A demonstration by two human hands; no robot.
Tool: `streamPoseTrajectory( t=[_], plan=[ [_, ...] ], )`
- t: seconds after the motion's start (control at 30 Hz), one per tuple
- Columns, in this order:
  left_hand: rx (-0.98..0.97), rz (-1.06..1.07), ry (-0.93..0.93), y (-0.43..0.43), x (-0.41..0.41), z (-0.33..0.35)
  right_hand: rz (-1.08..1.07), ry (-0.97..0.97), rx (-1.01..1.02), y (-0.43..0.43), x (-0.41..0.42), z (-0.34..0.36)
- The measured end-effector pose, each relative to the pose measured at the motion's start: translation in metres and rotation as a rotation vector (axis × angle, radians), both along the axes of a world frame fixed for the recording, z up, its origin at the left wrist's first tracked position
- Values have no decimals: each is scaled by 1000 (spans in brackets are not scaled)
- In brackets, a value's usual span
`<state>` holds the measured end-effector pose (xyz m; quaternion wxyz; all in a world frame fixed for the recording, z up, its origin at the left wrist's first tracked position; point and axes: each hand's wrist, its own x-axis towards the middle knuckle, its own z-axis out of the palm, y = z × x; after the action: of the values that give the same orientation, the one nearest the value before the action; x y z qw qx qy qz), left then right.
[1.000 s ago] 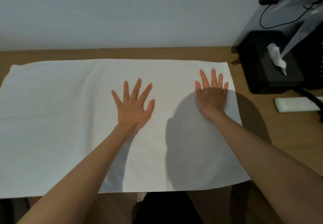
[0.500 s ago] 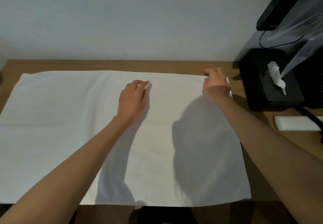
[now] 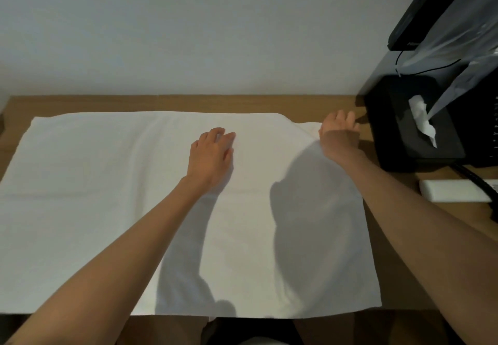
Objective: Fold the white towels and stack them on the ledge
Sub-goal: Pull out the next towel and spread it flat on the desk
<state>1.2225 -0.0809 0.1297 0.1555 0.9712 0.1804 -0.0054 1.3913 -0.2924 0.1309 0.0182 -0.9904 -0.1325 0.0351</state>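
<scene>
A large white towel (image 3: pixel 113 196) lies spread flat on the wooden table (image 3: pixel 188 103) and covers most of it. My left hand (image 3: pixel 213 153) rests on the towel a little short of its far edge, fingers bent, with no cloth visibly bunched in it. My right hand (image 3: pixel 339 134) is at the towel's far right corner and its curled fingers grip the cloth there. The far edge beside that hand is pulled out of line. Both forearms throw shadows across the towel.
A black tissue box (image 3: pixel 398 139) with a white tissue (image 3: pixel 421 118) sticking up stands just right of my right hand. A flat white device (image 3: pixel 455 189) and a black cable (image 3: pixel 474 180) lie nearer on the right. The wall (image 3: pixel 188 34) runs behind the table.
Both hands went from lying flat with spread fingers on the towel to curled. My right hand moved out to the far right corner and took hold of it.
</scene>
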Motion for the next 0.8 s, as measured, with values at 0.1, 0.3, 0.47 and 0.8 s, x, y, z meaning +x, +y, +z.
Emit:
streamPoseTrajectory(
  t=[0.1,0.3,0.47,0.8],
  plan=[
    [-67,0,-22,-8,-12,7,-15,63,-36,3,-9,4],
    [-125,-15,-61,-44,-55,23,33,232,-11,-1,-31,23],
    [-201,-55,-92,-85,-99,39,105,296,354,-8,-69,52],
    [-378,-115,-85,-160,-159,38,206,429,848,-39,-119,87]
  ],
)
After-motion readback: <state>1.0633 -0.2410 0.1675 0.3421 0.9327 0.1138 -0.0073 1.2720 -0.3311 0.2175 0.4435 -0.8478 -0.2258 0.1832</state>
